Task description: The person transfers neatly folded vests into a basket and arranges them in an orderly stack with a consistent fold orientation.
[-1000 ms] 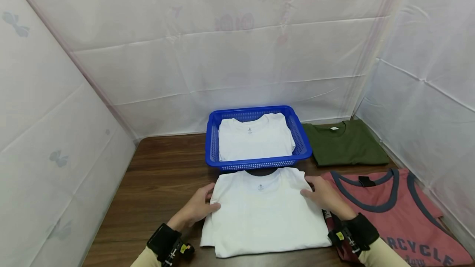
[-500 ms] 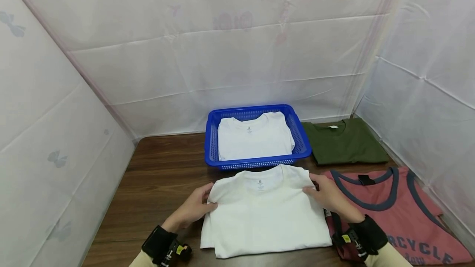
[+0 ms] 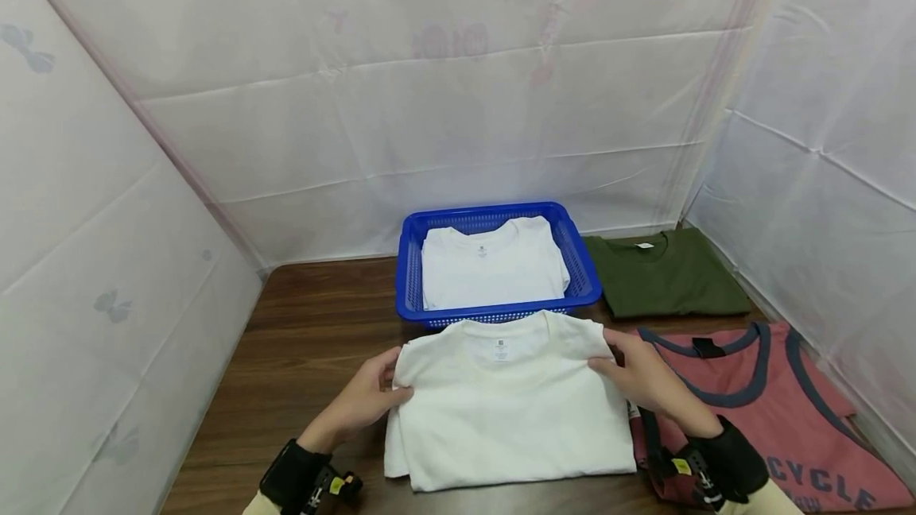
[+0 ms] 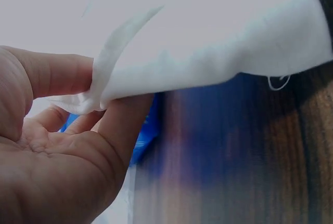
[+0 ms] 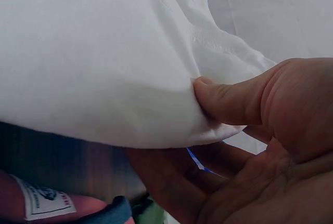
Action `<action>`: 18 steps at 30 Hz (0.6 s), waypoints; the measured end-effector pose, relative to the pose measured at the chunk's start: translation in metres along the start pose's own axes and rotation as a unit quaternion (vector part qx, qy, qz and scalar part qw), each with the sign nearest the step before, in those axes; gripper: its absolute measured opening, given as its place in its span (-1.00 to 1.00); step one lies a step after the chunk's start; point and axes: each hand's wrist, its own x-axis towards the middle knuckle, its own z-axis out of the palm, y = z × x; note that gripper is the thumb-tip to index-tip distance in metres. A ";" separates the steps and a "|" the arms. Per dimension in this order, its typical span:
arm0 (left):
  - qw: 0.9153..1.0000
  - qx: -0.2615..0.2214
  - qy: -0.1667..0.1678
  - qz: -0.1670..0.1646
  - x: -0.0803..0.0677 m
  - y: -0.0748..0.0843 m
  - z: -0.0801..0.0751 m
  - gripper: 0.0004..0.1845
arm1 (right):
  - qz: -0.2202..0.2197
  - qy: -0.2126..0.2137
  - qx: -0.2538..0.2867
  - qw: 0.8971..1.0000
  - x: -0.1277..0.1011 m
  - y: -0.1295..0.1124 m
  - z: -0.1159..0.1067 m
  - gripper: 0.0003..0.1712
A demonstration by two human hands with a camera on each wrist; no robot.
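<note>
A folded white T-shirt lies in front of me, its collar end lifted and its lower edge low over the table. My left hand pinches its left side near the shoulder, thumb on top and fingers beneath, as the left wrist view shows. On the opposite side my right hand pinches the right shoulder the same way; in the right wrist view the thumb presses on the cloth. Just beyond the collar stands a blue plastic basket with another folded white T-shirt inside.
A folded dark green T-shirt lies right of the basket. Nearer, a red T-shirt with grey trim spreads over the right side, under my right forearm. The brown wooden table is bounded by white sheeting at the back and both sides.
Both hands have raised the collar end of the white T-shirt and drawn slightly apart, pulling its shoulders wider. The collar now overlaps the basket's front edge in the head view.
</note>
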 end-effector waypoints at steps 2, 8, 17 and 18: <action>1.000 0.004 0.006 0.006 -0.001 0.003 0.000 -0.32 | -0.008 0.004 0.003 1.000 -0.001 -0.003 -0.004 -0.62; 0.999 0.009 0.033 0.027 -0.003 0.017 -0.001 -0.37 | -0.015 0.038 -0.001 0.999 -0.001 -0.013 -0.012 -0.72; 0.995 0.003 0.083 0.052 0.001 0.035 -0.004 -0.57 | -0.010 0.070 -0.005 0.997 0.003 -0.023 -0.023 -0.69; 0.994 0.000 0.090 0.055 0.001 0.036 -0.004 -0.57 | -0.008 0.070 -0.001 0.997 0.004 -0.024 -0.024 -0.68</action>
